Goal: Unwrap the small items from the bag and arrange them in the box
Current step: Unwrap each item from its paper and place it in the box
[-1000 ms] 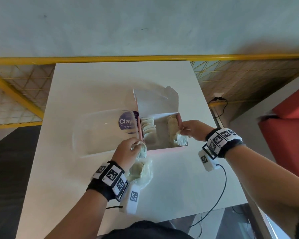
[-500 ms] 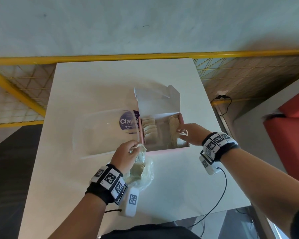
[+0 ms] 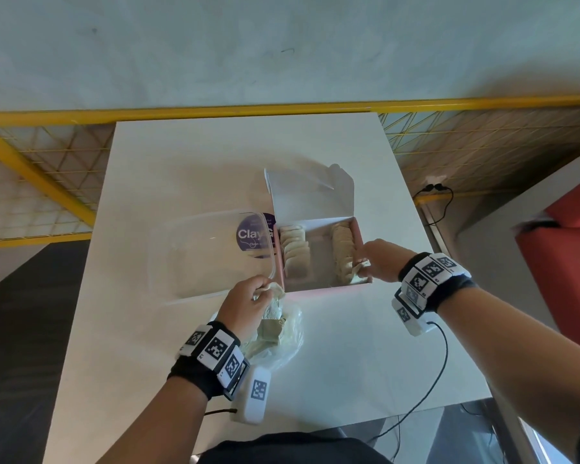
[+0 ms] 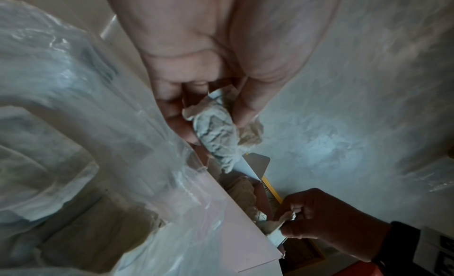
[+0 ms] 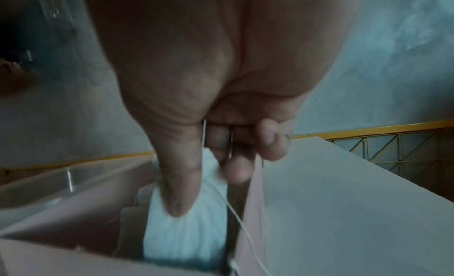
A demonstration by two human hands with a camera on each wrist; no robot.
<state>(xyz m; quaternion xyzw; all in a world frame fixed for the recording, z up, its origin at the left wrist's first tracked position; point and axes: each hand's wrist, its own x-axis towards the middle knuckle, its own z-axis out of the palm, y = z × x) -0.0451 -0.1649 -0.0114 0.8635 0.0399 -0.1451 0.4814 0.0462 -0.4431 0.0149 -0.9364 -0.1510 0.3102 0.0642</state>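
An open pink box (image 3: 329, 289) stands mid-table with two rows of pale tea bags (image 3: 293, 249) inside. My right hand (image 3: 365, 267) reaches over the box's right wall and pinches a white tea bag (image 5: 186, 222) at the near end of the right row; its string trails over the wall. My left hand (image 3: 260, 289) hovers by the box's near-left corner, pinching a crumpled tea bag (image 4: 216, 132). Beneath that hand lies a clear plastic bag (image 3: 282, 339) with more tea bags in it.
A clear plastic container (image 3: 211, 252) with a purple round label lies left of the box, touching it. The box lid (image 3: 310, 195) stands open at the back. A yellow mesh railing (image 3: 282, 107) runs behind the white table (image 3: 181, 169). Black cables hang off the table's right side.
My right hand has moved from the box's right wall down toward the near end of the right row with its tea bag. The left hand has barely shifted.
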